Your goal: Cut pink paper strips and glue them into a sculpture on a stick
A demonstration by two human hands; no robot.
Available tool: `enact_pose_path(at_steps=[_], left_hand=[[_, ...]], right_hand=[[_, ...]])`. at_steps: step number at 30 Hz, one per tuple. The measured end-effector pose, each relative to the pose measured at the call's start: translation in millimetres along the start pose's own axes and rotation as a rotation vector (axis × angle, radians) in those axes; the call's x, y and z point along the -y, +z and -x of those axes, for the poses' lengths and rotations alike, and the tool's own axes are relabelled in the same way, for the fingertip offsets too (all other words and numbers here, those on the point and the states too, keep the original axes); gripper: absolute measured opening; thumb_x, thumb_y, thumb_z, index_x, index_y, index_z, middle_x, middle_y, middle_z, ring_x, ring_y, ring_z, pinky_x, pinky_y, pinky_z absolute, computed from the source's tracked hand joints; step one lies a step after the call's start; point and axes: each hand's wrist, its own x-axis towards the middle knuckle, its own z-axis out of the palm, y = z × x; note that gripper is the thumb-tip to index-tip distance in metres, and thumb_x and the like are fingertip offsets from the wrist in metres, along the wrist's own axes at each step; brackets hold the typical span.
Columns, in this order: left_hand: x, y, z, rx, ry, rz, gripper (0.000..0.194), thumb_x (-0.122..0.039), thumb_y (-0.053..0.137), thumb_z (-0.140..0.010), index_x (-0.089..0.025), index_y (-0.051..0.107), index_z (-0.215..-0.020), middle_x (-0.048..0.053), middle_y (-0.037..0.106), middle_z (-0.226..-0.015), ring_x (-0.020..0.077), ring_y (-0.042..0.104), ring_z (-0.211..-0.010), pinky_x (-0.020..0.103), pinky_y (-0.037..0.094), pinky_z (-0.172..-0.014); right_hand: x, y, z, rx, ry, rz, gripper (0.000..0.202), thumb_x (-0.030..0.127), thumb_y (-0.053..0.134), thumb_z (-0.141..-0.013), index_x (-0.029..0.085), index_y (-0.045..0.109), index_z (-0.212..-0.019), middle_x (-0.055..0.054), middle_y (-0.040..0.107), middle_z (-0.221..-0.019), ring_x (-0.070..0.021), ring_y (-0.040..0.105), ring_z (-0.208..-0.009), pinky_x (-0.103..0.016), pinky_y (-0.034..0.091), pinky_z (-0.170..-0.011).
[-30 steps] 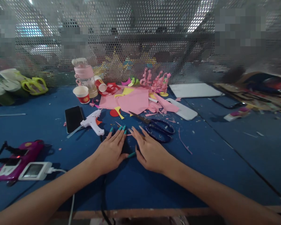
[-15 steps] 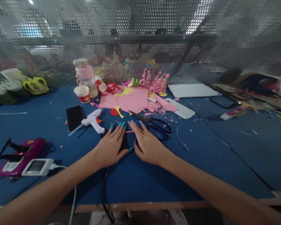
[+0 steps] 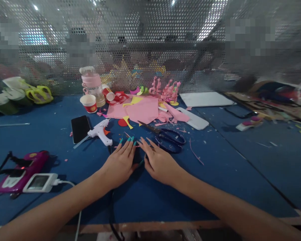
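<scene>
My left hand lies nearly flat on the blue table, its fingers stretched forward. Opposite it, my right hand rests with fingers extended, the two sets of fingertips close together. A thin pink paper strip shows in part at the fingertips; the hands cover the rest. Blue-handled scissors lie just beyond my right hand, blades pointing left. Ahead of my left hand is a white glue gun, its clear glue stick over a black phone. Pink paper sheets are piled farther back.
A bottle and a red-and-white paper cup stand at back left. Curled pink paper pieces stand near the perforated metal screen. A purple power strip with cables is at left. A white board lies at back right.
Both hands have slid slightly toward me over the table, still flat and side by side. The whole view has also shifted a little; the other things stay in place.
</scene>
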Motion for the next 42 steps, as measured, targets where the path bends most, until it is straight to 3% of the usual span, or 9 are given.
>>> enact_pose_path(at_steps=[9,19,21,24,28,31,35,38,42], left_hand=[[-3.7,2.7,-0.8,0.035,-0.056,0.042,0.052,-0.030,0.037,-0.080,0.001,0.042,-0.120,0.023,0.038,-0.130,0.0299,0.033,-0.123,0.045,0.030,-0.098],[1.1,3.2,-10.4,0.056,-0.081,0.027,0.059,-0.036,0.036,-0.079,0.005,0.039,-0.121,0.026,0.036,-0.130,0.0319,0.030,-0.124,0.047,0.025,-0.100],[2.1,3.2,-11.5,0.043,-0.089,0.036,0.056,-0.034,0.036,-0.081,0.004,0.040,-0.121,0.026,0.039,-0.129,0.0309,0.033,-0.123,0.045,0.027,-0.100],[3.2,2.6,-10.9,-0.027,-0.111,0.090,0.051,-0.029,0.038,-0.082,-0.003,0.034,-0.126,0.021,0.045,-0.126,0.0265,0.041,-0.118,0.040,0.036,-0.094],[7.7,0.7,-11.5,-0.136,-0.130,0.137,0.047,-0.019,0.044,-0.081,-0.011,0.035,-0.126,0.013,0.060,-0.104,0.0207,0.055,-0.098,0.035,0.044,-0.084],[14.6,0.6,-15.0,-0.213,-0.204,0.071,0.044,-0.025,0.051,-0.077,-0.009,0.044,-0.117,0.014,0.058,-0.098,0.0249,0.053,-0.093,0.041,0.042,-0.083],[24.7,3.8,-19.6,-0.154,-0.233,0.117,0.038,-0.023,0.049,-0.078,-0.008,0.046,-0.114,0.012,0.054,-0.095,0.0216,0.054,-0.086,0.037,0.045,-0.077],[30.6,1.7,-22.3,-0.102,-0.139,0.168,0.032,-0.017,0.045,-0.080,-0.010,0.050,-0.111,0.011,0.053,-0.092,0.0181,0.054,-0.081,0.033,0.045,-0.076],[34.6,-15.7,-32.2,-0.176,-0.035,0.294,0.023,-0.014,0.041,-0.081,-0.015,0.063,-0.087,0.006,0.054,-0.079,0.0151,0.053,-0.073,0.028,0.045,-0.069]], right_hand=[[4.9,0.9,-1.8,0.069,0.010,-0.067,0.068,0.015,0.037,-0.066,-0.015,0.021,-0.125,-0.030,0.044,-0.121,-0.0309,0.041,-0.117,-0.050,0.029,-0.100],[-3.8,5.7,-7.7,0.074,0.000,-0.147,0.074,0.016,0.038,-0.065,-0.011,0.012,-0.129,-0.029,0.036,-0.128,-0.0283,0.033,-0.122,-0.051,0.021,-0.102],[-11.4,6.9,-10.6,0.029,-0.009,-0.163,0.067,0.016,0.036,-0.071,-0.005,0.012,-0.130,-0.025,0.041,-0.127,-0.0256,0.036,-0.121,-0.050,0.022,-0.102],[-28.0,3.8,-14.1,-0.136,0.060,-0.147,0.054,0.019,0.033,-0.079,0.003,0.020,-0.129,-0.021,0.041,-0.127,-0.0249,0.033,-0.123,-0.048,0.027,-0.100],[-52.3,-12.6,-11.3,-0.355,0.308,-0.032,0.043,0.020,0.037,-0.078,0.005,0.036,-0.118,-0.021,0.050,-0.112,-0.0288,0.044,-0.110,-0.046,0.038,-0.090],[-65.4,-25.3,-4.4,-0.223,0.482,0.110,0.041,0.027,0.047,-0.071,0.004,0.045,-0.105,-0.022,0.051,-0.101,-0.0352,0.047,-0.099,-0.049,0.041,-0.080],[-73.2,-29.7,0.1,0.067,0.484,0.095,0.037,0.033,0.055,-0.065,0.008,0.049,-0.092,-0.019,0.053,-0.094,-0.0352,0.048,-0.095,-0.046,0.041,-0.077],[-73.1,-26.9,-2.8,0.098,0.492,0.041,0.037,0.032,0.058,-0.063,0.010,0.048,-0.090,-0.019,0.054,-0.095,-0.0337,0.049,-0.096,-0.043,0.041,-0.076],[-70.7,-23.8,-6.6,0.106,0.593,-0.175,0.042,0.030,0.058,-0.063,0.010,0.044,-0.098,-0.015,0.059,-0.087,-0.0271,0.057,-0.080,-0.033,0.043,-0.064]])
